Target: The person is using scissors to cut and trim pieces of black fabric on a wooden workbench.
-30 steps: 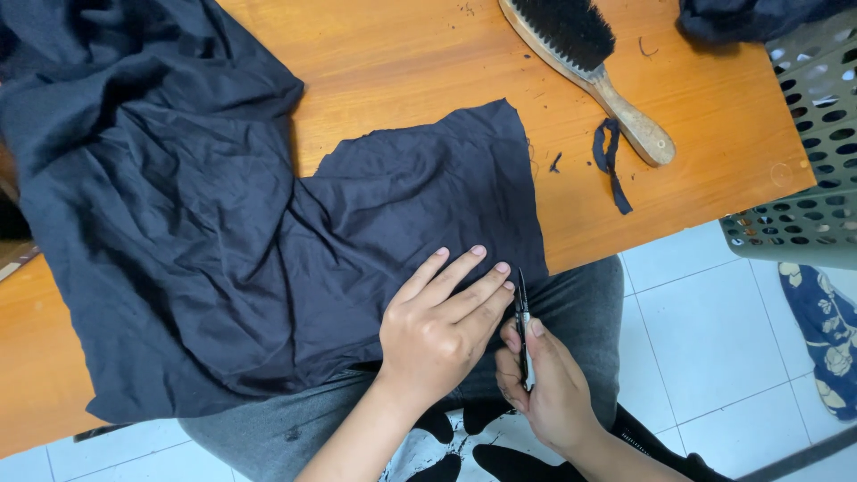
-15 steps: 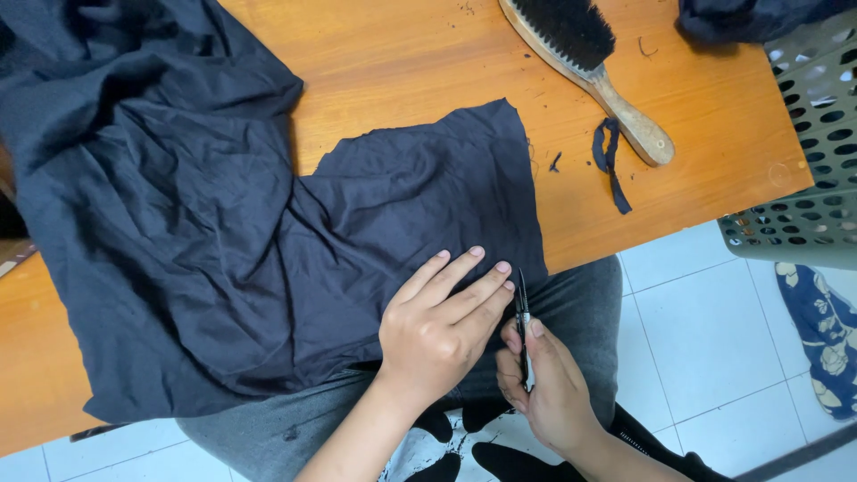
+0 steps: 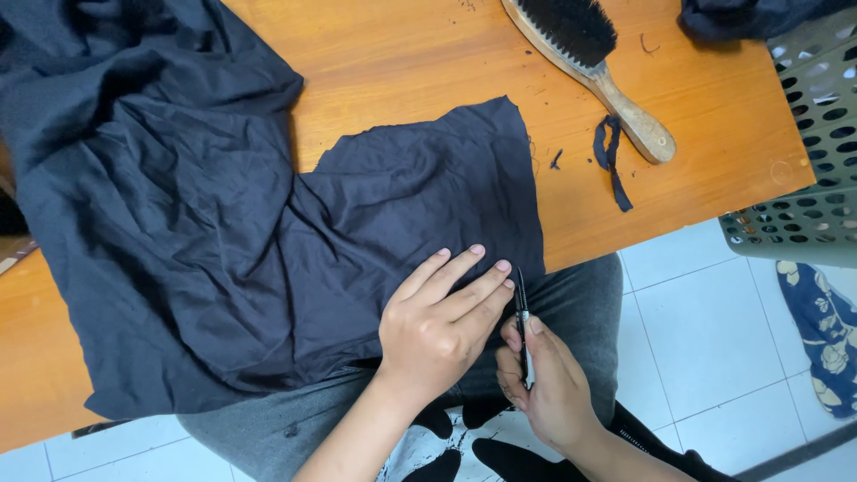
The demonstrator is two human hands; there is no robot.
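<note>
Dark fabric (image 3: 223, 250) spread over the wooden table (image 3: 402, 54), front edge hanging off near the lap. Left hand (image 3: 437, 326) flat on that edge, fingers spread, pinning it. Right hand (image 3: 549, 393) just beside, closed around a slim cutting tool (image 3: 523, 326), tip at the cloth's edge. Trimmed strip (image 3: 611, 161) and brush (image 3: 585, 62) further right: some cutting looks done.

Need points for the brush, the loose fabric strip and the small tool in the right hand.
brush (image 3: 571, 29), head view, on the black bristles
fabric strip (image 3: 612, 159), head view, mid-strip
small tool (image 3: 521, 299), head view, on its dark upper end
</note>
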